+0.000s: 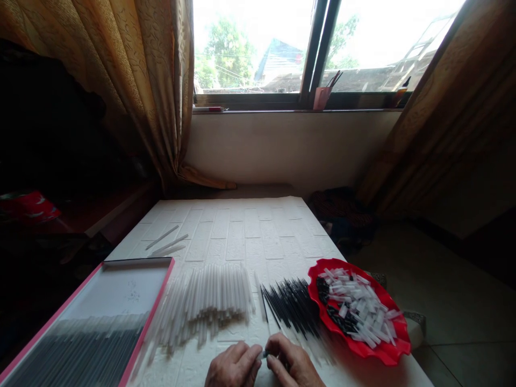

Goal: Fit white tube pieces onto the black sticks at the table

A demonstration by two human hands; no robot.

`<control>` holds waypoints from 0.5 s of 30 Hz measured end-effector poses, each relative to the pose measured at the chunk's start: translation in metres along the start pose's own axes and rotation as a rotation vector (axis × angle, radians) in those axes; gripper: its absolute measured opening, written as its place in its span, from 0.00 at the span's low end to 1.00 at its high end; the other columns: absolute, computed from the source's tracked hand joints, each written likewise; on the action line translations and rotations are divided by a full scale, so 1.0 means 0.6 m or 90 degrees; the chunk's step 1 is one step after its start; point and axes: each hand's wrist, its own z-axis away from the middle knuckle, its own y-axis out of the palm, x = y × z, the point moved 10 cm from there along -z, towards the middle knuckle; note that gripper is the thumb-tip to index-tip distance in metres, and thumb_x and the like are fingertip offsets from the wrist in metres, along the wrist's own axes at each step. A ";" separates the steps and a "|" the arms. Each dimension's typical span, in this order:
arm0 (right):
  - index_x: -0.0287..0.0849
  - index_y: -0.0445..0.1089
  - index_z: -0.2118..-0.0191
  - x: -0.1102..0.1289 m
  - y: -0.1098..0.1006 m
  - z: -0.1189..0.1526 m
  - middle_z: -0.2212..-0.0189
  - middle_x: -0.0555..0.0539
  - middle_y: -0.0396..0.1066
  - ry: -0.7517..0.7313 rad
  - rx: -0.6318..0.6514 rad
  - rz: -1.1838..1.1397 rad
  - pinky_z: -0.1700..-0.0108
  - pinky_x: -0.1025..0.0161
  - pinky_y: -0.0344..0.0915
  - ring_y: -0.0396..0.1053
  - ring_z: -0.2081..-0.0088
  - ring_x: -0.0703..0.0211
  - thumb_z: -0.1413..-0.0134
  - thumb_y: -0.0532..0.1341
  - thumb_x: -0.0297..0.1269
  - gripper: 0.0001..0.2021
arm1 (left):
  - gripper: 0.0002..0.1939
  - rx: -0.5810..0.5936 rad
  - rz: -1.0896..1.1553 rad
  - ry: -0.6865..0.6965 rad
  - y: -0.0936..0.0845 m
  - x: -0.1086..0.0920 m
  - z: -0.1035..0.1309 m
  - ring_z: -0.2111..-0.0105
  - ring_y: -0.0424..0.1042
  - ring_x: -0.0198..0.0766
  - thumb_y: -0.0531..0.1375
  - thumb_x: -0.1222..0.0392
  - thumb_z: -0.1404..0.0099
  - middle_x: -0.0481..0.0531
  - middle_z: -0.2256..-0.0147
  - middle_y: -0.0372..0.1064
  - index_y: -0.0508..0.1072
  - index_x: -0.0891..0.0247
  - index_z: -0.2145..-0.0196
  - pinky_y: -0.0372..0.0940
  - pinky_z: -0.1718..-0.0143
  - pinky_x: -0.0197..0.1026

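Observation:
My left hand (pixel 234 365) and my right hand (pixel 292 364) meet at the near edge of the white table (pixel 242 226), fingertips pinched together on a small pen part (pixel 264 354) between them. Just beyond the hands lies a pile of clear pen barrels (pixel 205 303). To its right is a fan of black ink refills (pixel 288 301). A red scalloped plate (pixel 393 352) at the right holds several white and black pen caps (pixel 355 309).
A pink-rimmed tray (pixel 161 285) at the left holds a row of assembled pens (pixel 80 349). Three loose barrels (pixel 167 243) lie farther back. Curtains, a window sill with a pink cup (pixel 321 98), and tiled floor at right surround the table.

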 end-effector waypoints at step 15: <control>0.47 0.56 0.71 0.009 0.002 -0.016 0.79 0.54 0.59 0.064 0.079 -0.060 0.70 0.64 0.56 0.61 0.75 0.60 0.41 0.47 0.54 0.17 | 0.12 0.004 -0.020 0.002 0.005 0.003 0.004 0.76 0.74 0.33 0.48 0.57 0.27 0.46 0.73 0.72 0.70 0.58 0.55 0.67 0.74 0.32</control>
